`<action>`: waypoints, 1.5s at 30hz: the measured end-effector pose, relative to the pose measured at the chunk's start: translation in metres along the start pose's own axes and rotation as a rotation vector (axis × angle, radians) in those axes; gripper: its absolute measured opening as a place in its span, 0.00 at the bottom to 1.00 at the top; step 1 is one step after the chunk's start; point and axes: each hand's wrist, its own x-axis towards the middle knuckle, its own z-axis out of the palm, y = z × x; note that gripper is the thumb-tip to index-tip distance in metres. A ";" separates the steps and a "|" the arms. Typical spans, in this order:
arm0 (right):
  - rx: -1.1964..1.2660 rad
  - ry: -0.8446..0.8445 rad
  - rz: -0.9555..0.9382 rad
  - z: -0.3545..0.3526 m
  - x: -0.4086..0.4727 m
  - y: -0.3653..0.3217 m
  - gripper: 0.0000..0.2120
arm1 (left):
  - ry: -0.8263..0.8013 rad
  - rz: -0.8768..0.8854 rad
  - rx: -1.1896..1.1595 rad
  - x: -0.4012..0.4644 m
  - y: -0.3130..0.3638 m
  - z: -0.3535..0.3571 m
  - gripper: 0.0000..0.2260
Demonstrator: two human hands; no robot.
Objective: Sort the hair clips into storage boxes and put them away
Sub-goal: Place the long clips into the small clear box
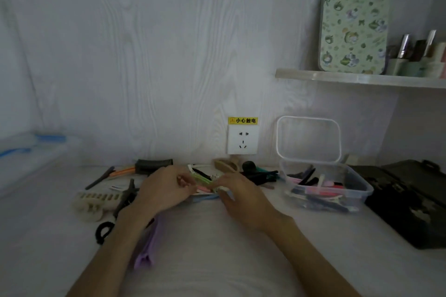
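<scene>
Forearms are reaching in from 6 o'clock over the pale worktop point(217, 248), a lilac clip point(147, 246) lying just beside the left one. At centre, the left hand point(166, 190) and right hand point(243, 196) are meeting over a small pile of green and pink hair clips point(205, 182), fingers pinching them. At 3 o'clock, the clear storage box point(325, 190) is sitting open, clips inside. Black clips point(260, 176) are lying at 12 o'clock, below the wall socket point(242, 140).
</scene>
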 end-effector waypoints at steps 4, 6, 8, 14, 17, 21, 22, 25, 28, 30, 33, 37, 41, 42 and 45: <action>-0.258 -0.137 -0.007 0.025 0.007 -0.006 0.19 | -0.089 0.001 -0.134 0.001 -0.016 -0.011 0.12; -0.354 -0.144 0.021 0.030 0.009 -0.006 0.20 | -0.037 -0.025 -0.111 0.002 -0.024 -0.010 0.14; -0.340 -0.137 0.050 0.031 0.015 -0.005 0.20 | 0.057 -0.042 -0.026 0.002 -0.032 -0.008 0.18; -0.138 -0.052 0.039 0.029 0.019 0.002 0.15 | 0.116 0.124 0.051 -0.007 -0.025 -0.015 0.15; -0.127 -0.084 -0.006 0.019 0.011 0.008 0.14 | -0.225 0.084 0.076 -0.013 -0.020 -0.016 0.14; -0.030 -0.042 0.004 0.002 -0.006 0.017 0.11 | -0.223 0.086 0.175 -0.012 -0.021 -0.017 0.13; 0.009 -0.021 0.025 0.000 -0.010 0.020 0.11 | -0.196 0.105 0.172 -0.012 -0.020 -0.017 0.11; 0.189 0.001 0.120 -0.006 -0.023 0.028 0.16 | -0.171 0.192 0.168 -0.011 -0.011 -0.011 0.08; 0.085 -0.003 0.125 -0.011 -0.029 0.037 0.24 | -0.185 0.270 0.110 -0.009 0.000 0.003 0.08; -0.016 -0.036 0.127 -0.015 -0.032 0.041 0.27 | -0.191 0.310 0.021 -0.010 0.008 0.016 0.08; -0.128 -0.098 0.107 -0.014 -0.037 0.041 0.23 | -0.202 0.339 -0.100 -0.013 0.019 0.030 0.09; -0.156 -0.102 0.069 -0.012 -0.039 0.039 0.18 | -0.141 0.269 -0.009 -0.011 0.009 0.021 0.17; -0.187 -0.056 0.062 -0.015 -0.043 0.034 0.14 | -0.181 0.192 0.114 -0.011 -0.006 0.010 0.17; -0.213 -0.032 0.050 -0.015 -0.044 0.032 0.13 | -0.190 0.196 0.133 -0.009 -0.008 0.010 0.16; -0.234 0.016 0.015 -0.017 -0.047 0.028 0.11 | -0.170 0.217 0.161 -0.007 -0.009 0.013 0.14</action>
